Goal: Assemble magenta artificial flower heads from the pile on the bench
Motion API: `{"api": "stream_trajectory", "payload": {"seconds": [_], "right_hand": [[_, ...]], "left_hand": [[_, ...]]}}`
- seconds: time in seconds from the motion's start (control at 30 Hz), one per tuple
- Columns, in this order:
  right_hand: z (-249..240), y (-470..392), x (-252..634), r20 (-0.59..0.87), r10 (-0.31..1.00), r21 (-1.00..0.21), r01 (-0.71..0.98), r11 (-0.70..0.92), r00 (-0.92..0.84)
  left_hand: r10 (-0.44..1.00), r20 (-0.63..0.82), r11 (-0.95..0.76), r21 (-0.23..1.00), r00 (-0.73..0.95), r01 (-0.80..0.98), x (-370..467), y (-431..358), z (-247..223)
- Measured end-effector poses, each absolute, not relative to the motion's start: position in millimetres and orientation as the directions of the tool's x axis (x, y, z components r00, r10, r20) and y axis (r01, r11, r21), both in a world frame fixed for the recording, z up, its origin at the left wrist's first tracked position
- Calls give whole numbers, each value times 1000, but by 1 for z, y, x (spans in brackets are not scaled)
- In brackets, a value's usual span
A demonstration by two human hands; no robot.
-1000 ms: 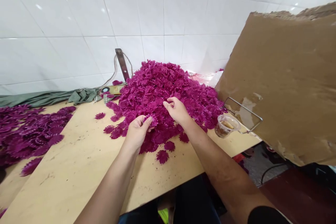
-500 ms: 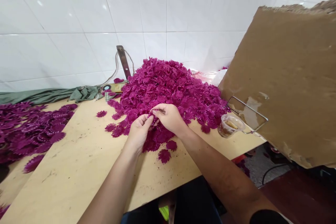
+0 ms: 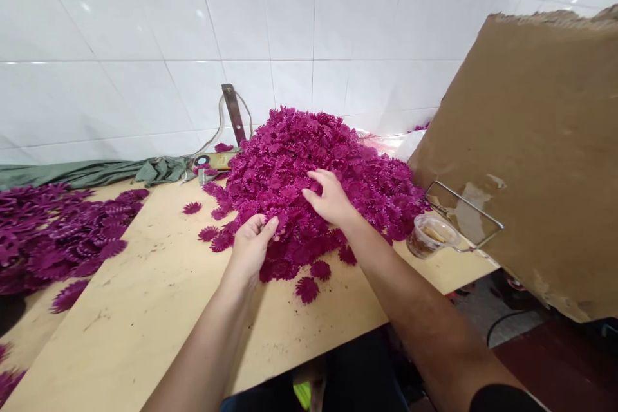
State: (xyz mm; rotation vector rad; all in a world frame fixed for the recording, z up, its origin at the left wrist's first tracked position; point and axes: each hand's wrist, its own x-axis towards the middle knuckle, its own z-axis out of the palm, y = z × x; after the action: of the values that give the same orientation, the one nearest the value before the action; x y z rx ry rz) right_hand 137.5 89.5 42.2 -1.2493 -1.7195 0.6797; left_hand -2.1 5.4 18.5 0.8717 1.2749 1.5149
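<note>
A: What's in your left hand (image 3: pixel 249 243)?

B: You're pinching a magenta flower piece (image 3: pixel 280 217) between thumb and fingertips, at the near left side of the big flower pile (image 3: pixel 299 154).

A: And your right hand (image 3: pixel 333 201)?

B: Your thumb and fingers stand apart over the pile's front slope. I can't tell whether they touch any petals.

A: What else is around you?

B: To your right, a clear plastic cup (image 3: pixel 420 246) stands beside a bent wire frame (image 3: pixel 466 205), near the leaning cardboard sheet (image 3: pixel 535 141). A second flower heap (image 3: pixel 72 235) spreads at your far left.
</note>
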Motion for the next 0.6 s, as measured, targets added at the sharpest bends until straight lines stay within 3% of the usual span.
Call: {"api": "stream_trajectory", "payload": {"seconds": [0.1,0.17,0.4,0.6], "right_hand": [[43,65,124,240,876,-866,315,387,-419],[43,56,116,181,855,-902,265,341,-486],[41,57,109,8,889,-997,70,45,-458],[36,57,102,28,926,-986,143,88,-376]], "left_hand": [[959,-53,5,986,-280,-169,0,12,17],[955,-75,30,987,-288,-158,0,14,18],[961,-108,74,988,-255,-137,-7,17,26],[978,-52,43,998,-200,-45,-10,19,22]]}}
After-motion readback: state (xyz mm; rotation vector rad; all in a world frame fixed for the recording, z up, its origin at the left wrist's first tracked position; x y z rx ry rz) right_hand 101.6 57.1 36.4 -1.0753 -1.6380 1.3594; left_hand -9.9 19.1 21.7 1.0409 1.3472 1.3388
